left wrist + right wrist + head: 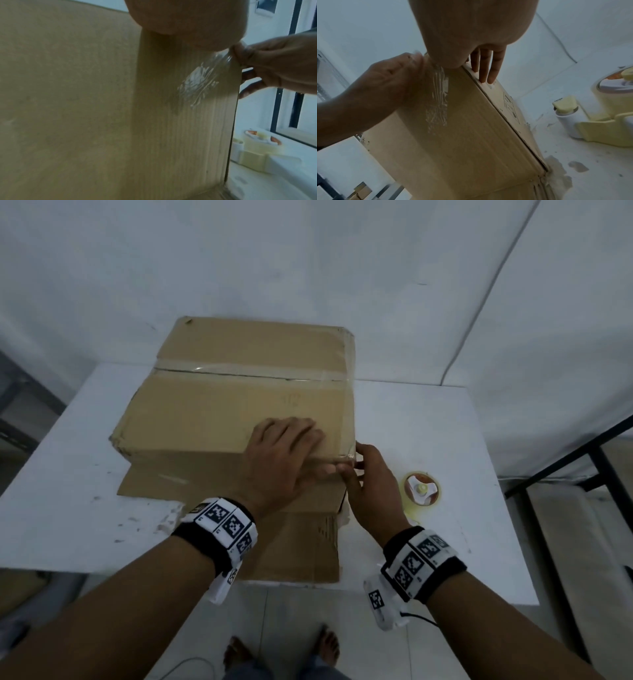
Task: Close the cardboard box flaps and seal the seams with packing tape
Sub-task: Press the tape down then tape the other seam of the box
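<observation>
— White walls and a scuffed white table; where is the box?

— On the table. It is a brown corrugated cardboard box, flaps closed, with clear glossy tape along the top seam.

— And the hands?

— The left hand lies flat on the near right corner, fingers straight and together. The right hand touches the side there, fingers straight, over wrinkled tape. Right of these fingers stands a yellow tape dispenser.
</observation>
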